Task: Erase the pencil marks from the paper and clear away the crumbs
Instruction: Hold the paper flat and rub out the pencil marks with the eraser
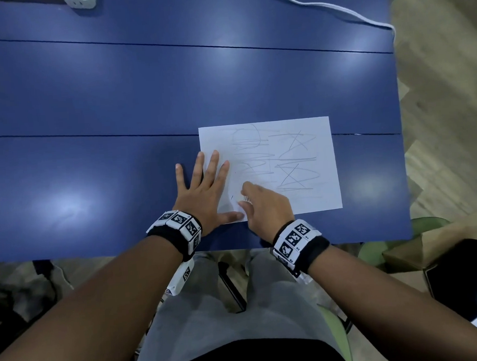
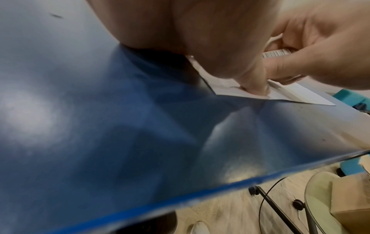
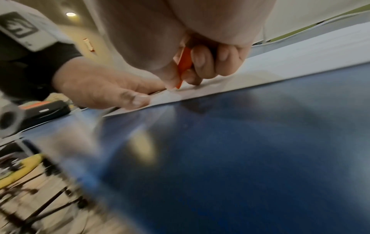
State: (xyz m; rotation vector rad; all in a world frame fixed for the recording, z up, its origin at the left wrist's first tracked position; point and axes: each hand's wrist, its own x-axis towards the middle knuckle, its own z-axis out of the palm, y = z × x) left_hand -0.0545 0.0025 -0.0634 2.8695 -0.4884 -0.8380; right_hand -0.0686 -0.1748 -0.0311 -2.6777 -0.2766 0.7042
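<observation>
White paper [image 1: 309,173] lies flat on the blue surface [image 1: 115,104], near its front-right corner, grey pencil marks [image 1: 286,160] across most of it. Right hand [image 1: 267,206] is on the paper's near-left area, fingers [image 3: 198,63] curled round an eraser [image 3: 184,63] with an orange sleeve and barcode, its tip touching the sheet. Left hand [image 1: 204,190] lies flat, fingers spread wide, straddling the paper's left edge, thumb [image 2: 254,85] pressing the near-left corner. Paper's near edge sits close to the surface's front edge. Bare blue surface to the left and beyond. White cable [image 1: 333,7] runs off the far-right edge.
</observation>
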